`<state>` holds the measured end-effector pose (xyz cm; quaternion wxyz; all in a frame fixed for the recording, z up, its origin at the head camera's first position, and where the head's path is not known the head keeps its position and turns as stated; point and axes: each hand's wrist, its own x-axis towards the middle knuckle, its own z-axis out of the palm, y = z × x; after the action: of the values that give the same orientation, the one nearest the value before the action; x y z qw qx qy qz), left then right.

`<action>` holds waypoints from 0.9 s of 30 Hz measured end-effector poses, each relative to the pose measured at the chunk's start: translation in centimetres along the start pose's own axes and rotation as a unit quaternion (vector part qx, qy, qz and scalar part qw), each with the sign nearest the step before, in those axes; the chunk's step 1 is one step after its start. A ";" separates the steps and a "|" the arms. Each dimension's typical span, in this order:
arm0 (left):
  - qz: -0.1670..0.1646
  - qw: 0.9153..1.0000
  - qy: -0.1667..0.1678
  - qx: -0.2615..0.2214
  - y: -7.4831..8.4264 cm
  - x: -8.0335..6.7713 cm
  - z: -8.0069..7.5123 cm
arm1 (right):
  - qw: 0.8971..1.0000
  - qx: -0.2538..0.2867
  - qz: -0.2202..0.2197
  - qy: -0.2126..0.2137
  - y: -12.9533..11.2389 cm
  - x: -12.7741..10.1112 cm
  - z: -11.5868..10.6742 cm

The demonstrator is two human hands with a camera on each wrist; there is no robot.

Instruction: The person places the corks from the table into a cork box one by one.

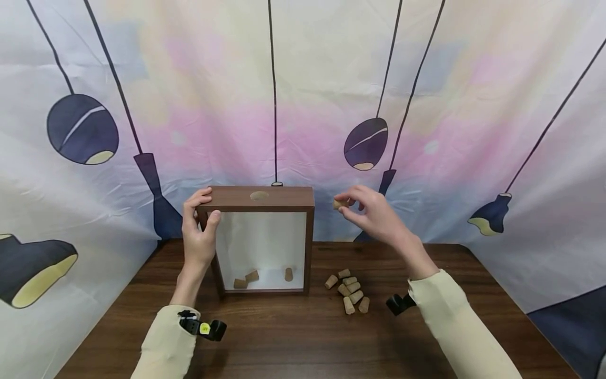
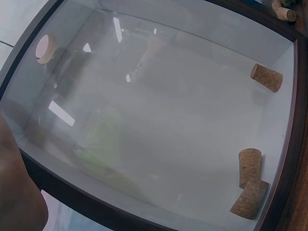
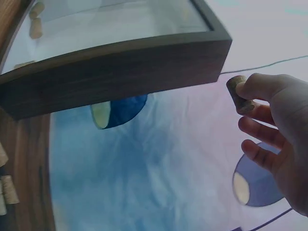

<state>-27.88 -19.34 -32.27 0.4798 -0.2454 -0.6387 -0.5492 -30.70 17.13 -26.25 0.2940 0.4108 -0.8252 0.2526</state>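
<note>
A brown wooden shadow box (image 1: 310, 247) with a clear front stands upright on the table, a round hole (image 1: 259, 196) in its top. Three corks lie at its bottom: one cork (image 1: 289, 274) by the right side and two touching at the left, as the left wrist view also shows. My left hand (image 1: 199, 237) grips the box's upper left corner, thumb on the front and fingers over the top. To the right of the box, about level with its top, my right hand (image 1: 374, 213) pinches a cork (image 3: 239, 94) between thumb and fingers, apart from the box.
Several loose corks (image 1: 350, 289) lie in a cluster on the dark wooden table (image 1: 284, 337), right of the box. A printed cloth (image 1: 322, 79) with lamp drawings hangs behind and at the sides. Each wrist carries a small black camera (image 1: 400, 303).
</note>
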 end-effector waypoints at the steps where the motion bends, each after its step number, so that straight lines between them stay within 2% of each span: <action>1: 0.000 1.000 0.001 -0.001 0.0 0.0 0.0 | 1.000 0.000 -0.003 0.000 -0.2 0.3 -0.2; 12: 0.004 1.000 0.007 -0.003 0.0 0.0 0.1 | 0.999 0.000 -0.044 0.009 -2.5 3.2 -1.0; 22: 0.004 1.000 0.008 -0.002 -0.1 0.0 0.0 | 0.995 -0.008 -0.099 0.005 -4.5 5.6 -0.4; 27: 0.007 1.000 0.007 0.000 0.0 0.0 0.1 | 0.995 -0.017 -0.101 -0.009 -5.6 6.4 -0.2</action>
<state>-27.94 -19.27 -32.25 0.4878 -0.2463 -0.6336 -0.5477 -29.18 10.89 -20.73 0.3175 0.4890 -0.7862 0.2045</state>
